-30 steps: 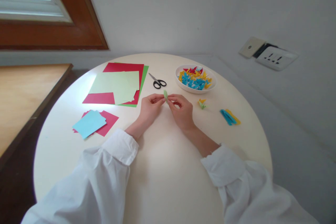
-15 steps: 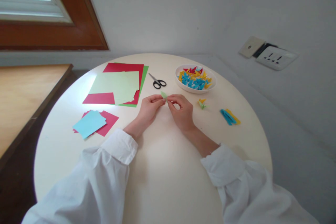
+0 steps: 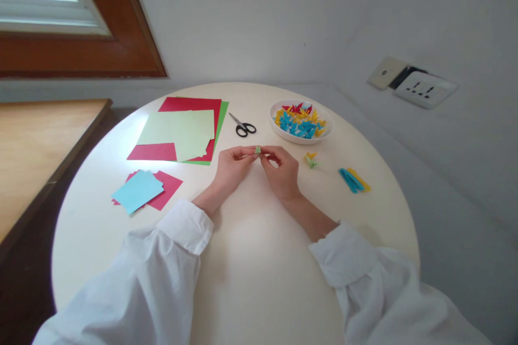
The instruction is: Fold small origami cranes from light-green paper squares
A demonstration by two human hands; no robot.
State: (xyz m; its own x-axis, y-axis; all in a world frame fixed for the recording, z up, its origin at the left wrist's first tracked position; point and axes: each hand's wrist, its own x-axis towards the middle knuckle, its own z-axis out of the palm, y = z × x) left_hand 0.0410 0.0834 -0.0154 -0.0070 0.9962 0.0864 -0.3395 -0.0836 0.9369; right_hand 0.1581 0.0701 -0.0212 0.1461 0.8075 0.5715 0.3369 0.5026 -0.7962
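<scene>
Between my fingertips, over the middle of the round table, is a small folded piece of light green paper (image 3: 258,149). My left hand (image 3: 234,167) pinches it from the left with thumb and fingers. From the other side my right hand (image 3: 280,170) pinches it too, its thumb and forefinger making a loop. Much of the paper is covered by the fingers. Just right of my right hand lie small folded paper figures (image 3: 311,160), yellow and green. Black-handled scissors (image 3: 243,129) rest beyond my hands, blades pointing away to the left.
A white dish (image 3: 301,140) of blue, yellow and red folded paper figures stands at the back right of the table (image 3: 259,280). Blue and yellow paper strips (image 3: 353,180) lie right. Large coloured sheets (image 3: 174,126) and small paper squares (image 3: 140,191) lie left.
The green paper has been turned or folded down between my fingers: its pointed leaf-like tip stood up before, and now only a small compact bit shows. Both hands have barely moved.
</scene>
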